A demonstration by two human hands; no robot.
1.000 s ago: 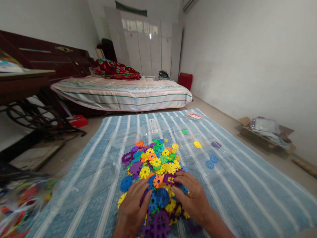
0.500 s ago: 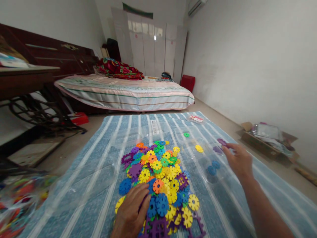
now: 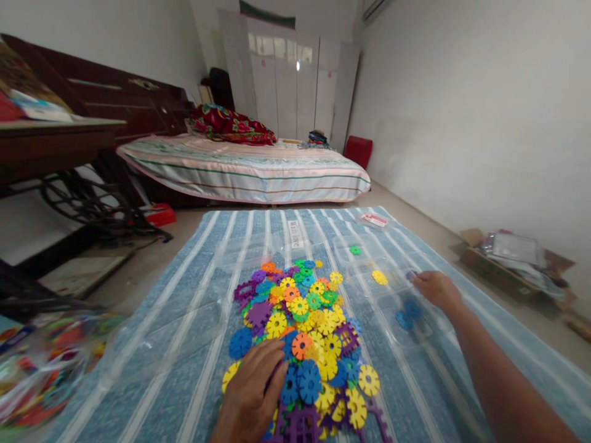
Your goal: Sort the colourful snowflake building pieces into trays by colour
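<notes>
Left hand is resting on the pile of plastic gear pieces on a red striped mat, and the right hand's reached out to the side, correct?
Not quite. The head view shows the mat is blue striped, not red. The left hand does rest on the pile of gear pieces, and the right hand is reached out to the side.

Two bare hands, one near, one reaching out

The left hand [image 3: 253, 394] lay palm down close to the body, fingers [image 3: 272, 363] spread loosely and pointing forward. The right arm stretched forward and to the right, forearm bare, its hand [image 3: 434, 289] palm down with fingers curled slightly; whether it gripped anything could not be told.
</notes>
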